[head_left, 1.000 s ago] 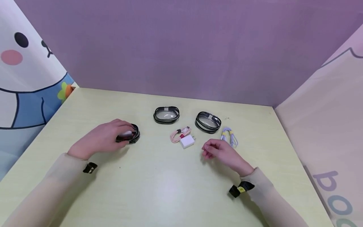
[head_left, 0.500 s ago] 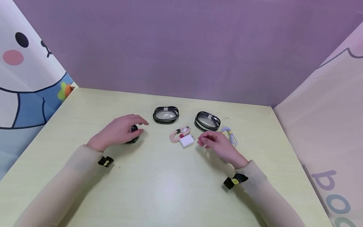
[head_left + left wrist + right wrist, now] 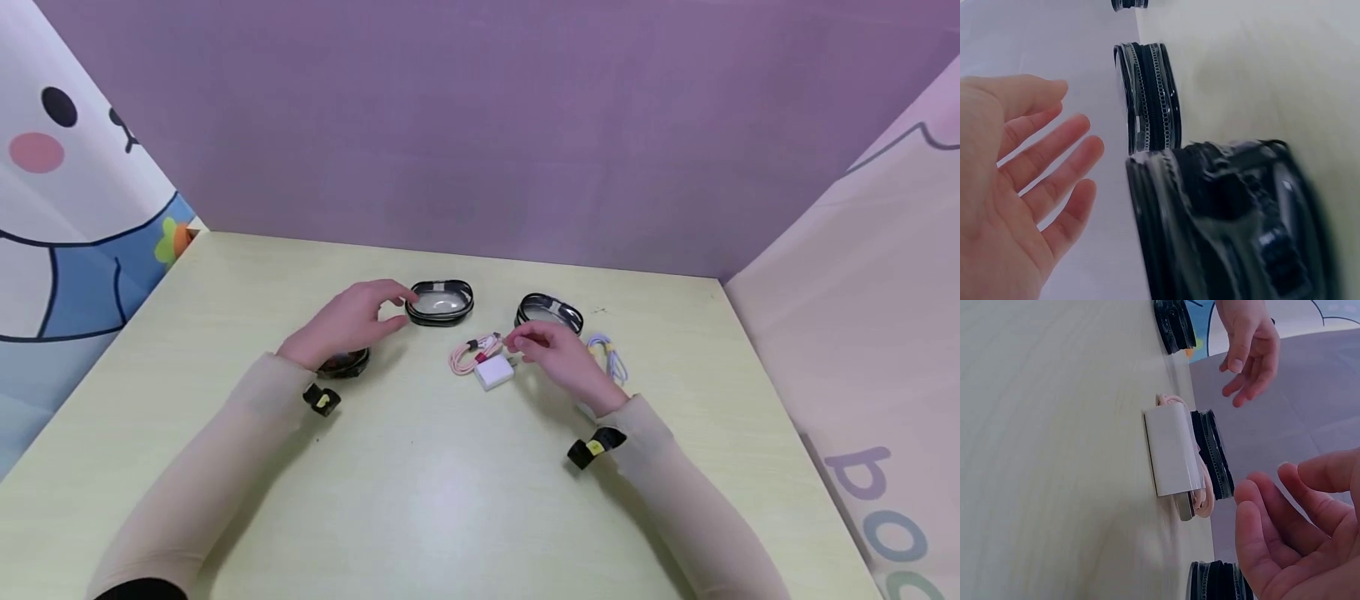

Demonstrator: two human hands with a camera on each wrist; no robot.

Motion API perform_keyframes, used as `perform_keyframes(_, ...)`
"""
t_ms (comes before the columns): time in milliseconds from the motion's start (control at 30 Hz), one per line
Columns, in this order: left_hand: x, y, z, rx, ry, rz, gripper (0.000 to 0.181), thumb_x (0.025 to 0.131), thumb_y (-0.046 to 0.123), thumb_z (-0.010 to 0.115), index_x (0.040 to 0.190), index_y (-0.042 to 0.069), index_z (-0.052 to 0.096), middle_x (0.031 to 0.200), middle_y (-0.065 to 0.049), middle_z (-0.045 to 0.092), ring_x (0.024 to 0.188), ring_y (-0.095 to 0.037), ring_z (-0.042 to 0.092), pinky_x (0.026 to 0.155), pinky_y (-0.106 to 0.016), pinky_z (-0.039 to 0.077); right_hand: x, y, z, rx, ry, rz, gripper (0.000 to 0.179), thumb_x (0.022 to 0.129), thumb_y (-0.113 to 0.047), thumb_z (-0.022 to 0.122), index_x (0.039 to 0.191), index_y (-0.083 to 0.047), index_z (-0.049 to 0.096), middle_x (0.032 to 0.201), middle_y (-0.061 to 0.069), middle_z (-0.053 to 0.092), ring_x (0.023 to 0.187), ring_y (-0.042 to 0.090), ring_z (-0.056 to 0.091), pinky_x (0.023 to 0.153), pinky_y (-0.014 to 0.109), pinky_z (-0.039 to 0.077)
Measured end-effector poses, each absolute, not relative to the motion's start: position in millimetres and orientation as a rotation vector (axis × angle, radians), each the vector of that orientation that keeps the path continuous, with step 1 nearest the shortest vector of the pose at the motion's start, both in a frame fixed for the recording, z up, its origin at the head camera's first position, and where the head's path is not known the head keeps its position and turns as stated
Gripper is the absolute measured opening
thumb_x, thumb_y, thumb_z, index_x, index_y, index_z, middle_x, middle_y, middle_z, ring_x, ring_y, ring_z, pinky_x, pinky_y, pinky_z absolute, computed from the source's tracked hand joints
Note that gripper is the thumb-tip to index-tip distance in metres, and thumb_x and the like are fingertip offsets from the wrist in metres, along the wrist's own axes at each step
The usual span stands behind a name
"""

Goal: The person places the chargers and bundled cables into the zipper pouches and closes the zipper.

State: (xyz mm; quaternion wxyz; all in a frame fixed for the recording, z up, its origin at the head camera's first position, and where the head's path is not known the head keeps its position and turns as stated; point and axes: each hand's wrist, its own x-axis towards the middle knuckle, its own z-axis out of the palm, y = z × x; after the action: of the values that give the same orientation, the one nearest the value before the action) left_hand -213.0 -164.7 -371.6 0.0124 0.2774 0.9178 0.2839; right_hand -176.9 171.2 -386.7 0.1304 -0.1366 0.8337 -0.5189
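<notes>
My left hand (image 3: 348,318) holds nothing; its fingertips overlap the left rim of the middle oval zippered pouch (image 3: 442,319) in the head view. Left of it, a similar black-edged pouch (image 3: 347,365) is partly covered by that hand; its zipper side fills much of the left wrist view. Loosely bent, with nothing in them, the fingers of my right hand (image 3: 558,357) hover by the coiled pink cable (image 3: 461,361) and the white charger plug (image 3: 494,373). Behind this hand lies a third pouch (image 3: 564,311), its front hidden.
A lilac cable (image 3: 617,365) with a yellow tie lies right of my right hand, partly covered by it. The pale wooden table (image 3: 420,500) ends at a purple panel (image 3: 480,133) behind. Printed cloths hang along both sides.
My left hand has let go of the left pouch and moved right and away to the middle one. My right hand has shifted left and forward, closer to the pink cable.
</notes>
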Motion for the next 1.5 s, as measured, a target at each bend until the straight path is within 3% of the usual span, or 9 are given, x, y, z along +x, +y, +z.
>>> perform_keyframes(467, -246.4, -158.4, -384.5, 0.786, 2.791, 0.911, 0.044, 0.090, 0.018, 0.073, 0.130, 0.006, 0.062, 0.147, -0.015, 0.048, 0.139, -0.035, 0.039, 0.114, -0.050, 0.028, -204.9, 141.5, -400.0, -0.441, 2.528, -1.466, 0.015, 0.099, -0.016, 0.063, 0.110, -0.011, 0.072, 0.108, 0.001, 0.071, 0.098, 0.018, 0.064, 0.087, 0.036, 0.051)
perform_keyframes(1200, -261.4, -146.2, -393.6, 0.702, 2.745, 0.827, 0.057, 0.087, 0.018, 0.077, 0.137, 0.003, 0.056, 0.148, -0.020, 0.046, 0.140, -0.038, 0.036, 0.116, -0.047, 0.025, -215.1, 137.7, -418.5, -0.422, 2.615, -1.259, 0.020, 0.089, -0.007, 0.071, 0.109, -0.007, 0.071, 0.105, 0.005, 0.071, 0.098, 0.021, 0.064, 0.091, 0.038, 0.049)
perform_keyframes(1500, -258.6, -144.7, -392.3, 0.699, 2.739, 0.818, 0.062, 0.082, 0.015, 0.082, 0.137, 0.003, 0.055, 0.146, -0.019, 0.048, 0.138, -0.037, 0.039, 0.115, -0.048, 0.027, -215.2, 136.3, -419.4, -0.396, 2.607, -1.220, 0.022, 0.086, -0.005, 0.074, 0.108, -0.007, 0.072, 0.097, 0.004, 0.070, 0.091, 0.019, 0.062, 0.084, 0.035, 0.048)
